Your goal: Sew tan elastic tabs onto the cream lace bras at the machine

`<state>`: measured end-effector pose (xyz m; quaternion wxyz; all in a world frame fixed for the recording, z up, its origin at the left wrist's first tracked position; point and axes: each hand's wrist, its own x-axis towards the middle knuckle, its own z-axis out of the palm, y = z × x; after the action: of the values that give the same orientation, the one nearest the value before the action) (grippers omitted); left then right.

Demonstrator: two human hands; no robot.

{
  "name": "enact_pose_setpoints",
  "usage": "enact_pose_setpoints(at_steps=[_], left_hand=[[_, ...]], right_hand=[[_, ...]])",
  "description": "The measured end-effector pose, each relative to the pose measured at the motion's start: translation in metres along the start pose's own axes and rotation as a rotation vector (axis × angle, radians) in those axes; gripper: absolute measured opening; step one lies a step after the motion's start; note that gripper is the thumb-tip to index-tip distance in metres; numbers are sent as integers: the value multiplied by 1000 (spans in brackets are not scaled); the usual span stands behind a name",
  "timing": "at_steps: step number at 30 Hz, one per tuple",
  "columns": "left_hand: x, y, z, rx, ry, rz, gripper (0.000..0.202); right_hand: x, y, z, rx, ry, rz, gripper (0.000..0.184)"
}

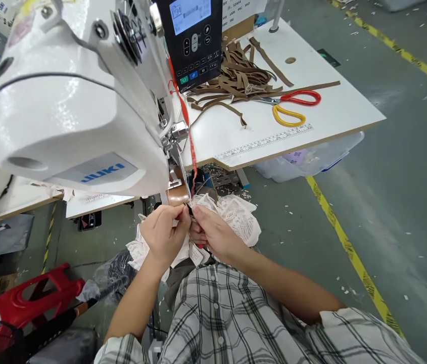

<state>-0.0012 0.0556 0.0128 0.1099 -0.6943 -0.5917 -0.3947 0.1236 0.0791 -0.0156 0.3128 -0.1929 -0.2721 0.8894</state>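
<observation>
Just in front of the sewing machine's free arm [178,195], my two hands meet fingertip to fingertip. My left hand [163,230] is closed in a pinch of thumb and forefinger; what lies in it is too small to make out. Wrapped shut, my right hand [215,230] has a small black-and-red object [190,209] in it, its dark end by the thumb and red showing below the fingers. Whitish lace fabric [239,217] hangs under and around both hands, with a white label [196,255] below them. A red strip [192,156] runs down from the machine toward my fingers.
The white JUKI machine head [57,116] fills the upper left, beside a control panel [194,45]. On the white table [334,114] lie brown strips [239,71] and red-and-yellow scissors [292,106]. A clear bin [307,159] sits beneath; a red stool [31,298] is at lower left.
</observation>
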Motion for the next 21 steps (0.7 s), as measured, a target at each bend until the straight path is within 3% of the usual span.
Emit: enact_pose_setpoints(at_steps=[3,5,7,9,11,13,16,18,21], left_hand=[[-1,-2,4,16,25,27,10],[1,-6,7,79,38,0,8],[4,-11,10,176,19,-82,20],[7,-16,13,249,-5,-179,30],[9,-20,15,279,4,-247,35],[10,-22,15,297,9,-285,37],[11,-22,16,326,-21,-315,39],[11,-21,15,340,-31,-316,37],[11,-21,15,332,-39,-310,36]], right_hand=[[2,-5,-8,-87,30,-36,41],[1,-13,-25,-233,94,-56,40],[-1,-24,-56,-512,254,-103,42],[-4,-36,-100,-933,496,-163,45],[-8,-42,-149,-1448,645,-88,45],[-15,-42,-194,-1787,653,55,54],[-26,-32,-235,-1911,578,288,59],[-30,-23,-243,-1867,524,343,60],[-29,-16,-238,-1792,463,337,59]])
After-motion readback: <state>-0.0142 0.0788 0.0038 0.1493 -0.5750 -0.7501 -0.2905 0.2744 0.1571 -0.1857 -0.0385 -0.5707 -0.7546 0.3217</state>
